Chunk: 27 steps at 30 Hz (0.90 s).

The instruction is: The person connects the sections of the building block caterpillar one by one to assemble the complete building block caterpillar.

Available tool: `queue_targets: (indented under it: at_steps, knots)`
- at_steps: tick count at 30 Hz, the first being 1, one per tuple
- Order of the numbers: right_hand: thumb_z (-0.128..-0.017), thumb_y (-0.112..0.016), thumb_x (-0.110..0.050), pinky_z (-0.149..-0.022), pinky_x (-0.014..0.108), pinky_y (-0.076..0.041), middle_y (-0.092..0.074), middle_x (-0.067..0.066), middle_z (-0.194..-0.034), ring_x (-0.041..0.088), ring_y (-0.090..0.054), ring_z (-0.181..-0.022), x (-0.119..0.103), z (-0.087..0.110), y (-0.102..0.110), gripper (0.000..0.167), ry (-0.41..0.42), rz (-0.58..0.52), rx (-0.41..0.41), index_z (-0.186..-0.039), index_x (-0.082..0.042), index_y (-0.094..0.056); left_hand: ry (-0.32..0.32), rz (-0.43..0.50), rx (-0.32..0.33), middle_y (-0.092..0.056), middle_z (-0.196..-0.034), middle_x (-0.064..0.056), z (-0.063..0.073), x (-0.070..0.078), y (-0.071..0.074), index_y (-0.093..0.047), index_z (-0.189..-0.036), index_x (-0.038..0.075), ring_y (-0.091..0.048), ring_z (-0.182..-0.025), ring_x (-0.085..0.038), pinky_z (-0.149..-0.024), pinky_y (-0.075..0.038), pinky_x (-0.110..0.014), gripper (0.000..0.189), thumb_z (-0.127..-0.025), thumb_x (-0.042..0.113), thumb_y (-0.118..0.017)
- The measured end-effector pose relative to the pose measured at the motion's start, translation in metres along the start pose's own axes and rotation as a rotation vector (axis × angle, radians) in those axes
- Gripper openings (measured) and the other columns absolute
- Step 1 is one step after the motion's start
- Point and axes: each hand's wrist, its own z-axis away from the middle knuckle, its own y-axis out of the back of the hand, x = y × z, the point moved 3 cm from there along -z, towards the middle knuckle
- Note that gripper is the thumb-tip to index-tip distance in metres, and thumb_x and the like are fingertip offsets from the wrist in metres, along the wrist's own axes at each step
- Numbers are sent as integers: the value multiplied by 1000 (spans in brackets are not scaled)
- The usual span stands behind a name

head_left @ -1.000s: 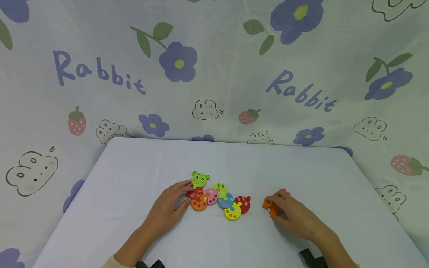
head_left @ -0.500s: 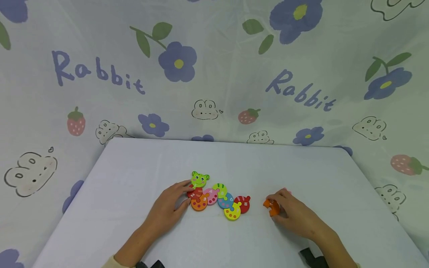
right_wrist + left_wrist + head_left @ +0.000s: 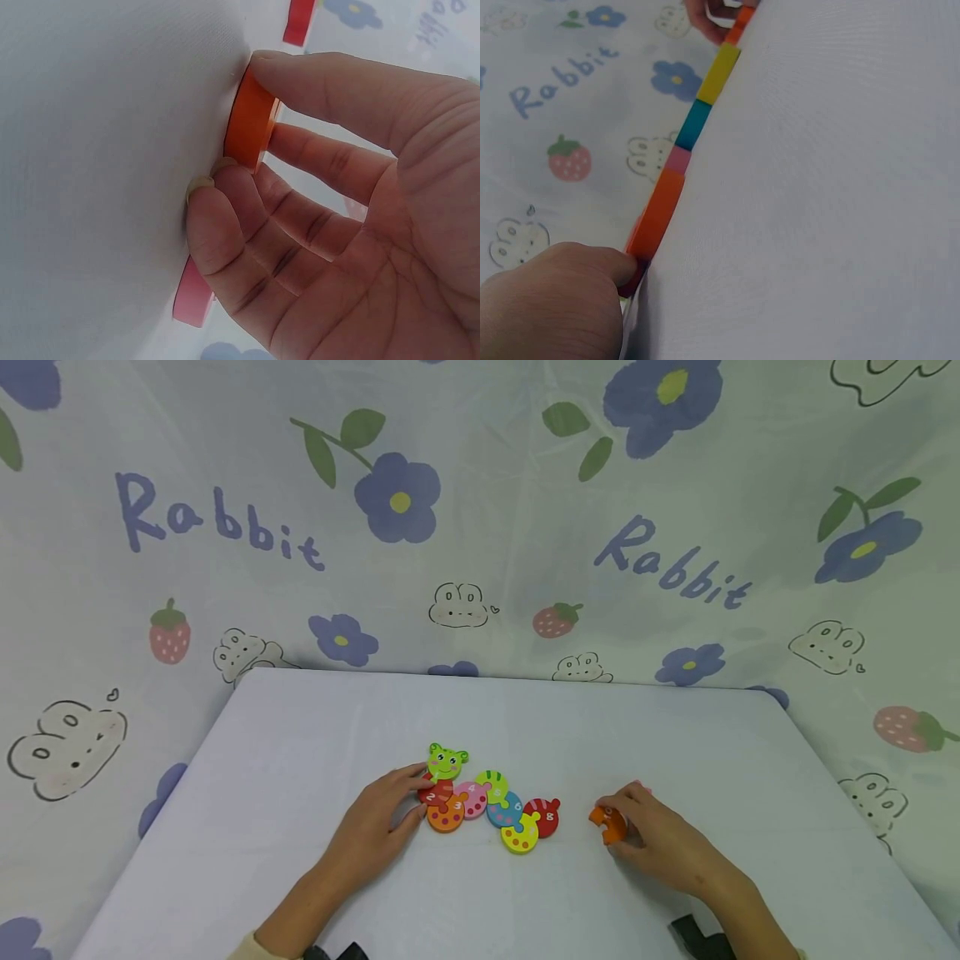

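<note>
A row of interlocked caterpillar puzzle pieces (image 3: 505, 810) lies flat, with a green smiling head piece (image 3: 446, 763) at its left end. My left hand (image 3: 378, 818) pinches the red piece (image 3: 437, 794) numbered 2, thumb and fingers at its edges. To the right of the row, apart from it, my right hand (image 3: 660, 839) holds an orange puzzle piece (image 3: 616, 827) between thumb and fingers. In the right wrist view this orange piece (image 3: 250, 124) stands at the white surface, the thumb on its upper end. Its number is hidden.
A pink piece (image 3: 193, 296) lies beyond the right hand's fingers, mostly hidden in the head view. The red piece numbered 8 (image 3: 542, 818) forms the row's right end. A white tabletop (image 3: 360, 718) extends around, with a patterned cloth (image 3: 495, 510) behind it.
Over the last second the orange piece has shifted very slightly right and turned a little in the right hand. The left hand and the row have stayed put.
</note>
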Motion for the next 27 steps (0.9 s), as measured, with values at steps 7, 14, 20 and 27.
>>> queue_targets:
  at_steps: [7, 14, 20, 27]
  knots:
    - [-84, -90, -19, -85, 26, -59, -57, -8, -115, 7, -55, -92, 0, 0, -1, 50, -9, -6, -2, -130, -19, -68, -14, 2, 24, -56, -151, 3, 0, 0, -1, -69, -133, 19, -52, -140, -22, -112, -46, -52, 41, -94, 17, -81]
    - [-84, -90, -19, -87, 28, -60, -57, -7, -115, 8, -56, -93, 0, 0, 0, 51, -6, -6, -3, -130, -19, -68, 5, -3, 4, -55, -153, 4, 0, 0, -1, -68, -134, 20, -51, -141, -21, -113, -45, -50, 41, -95, 19, -79]
    - [-83, -90, -18, -91, 34, -60, -58, -5, -117, 9, -58, -96, 0, -1, 0, 52, -7, -6, -4, -130, -18, -68, -15, -4, 21, -56, -152, 2, 0, 1, 0, -68, -133, 18, -52, -140, -23, -113, -46, -52, 41, -94, 17, -81]
    - [-84, -89, -19, -96, 41, -59, -59, -5, -117, 20, -63, -115, -1, 0, 0, 51, -7, -2, -2, -131, -19, -69, -30, -10, 23, -56, -152, 2, 0, -2, -2, -68, -133, 19, -52, -140, -22, -114, -45, -50, 40, -95, 18, -80]
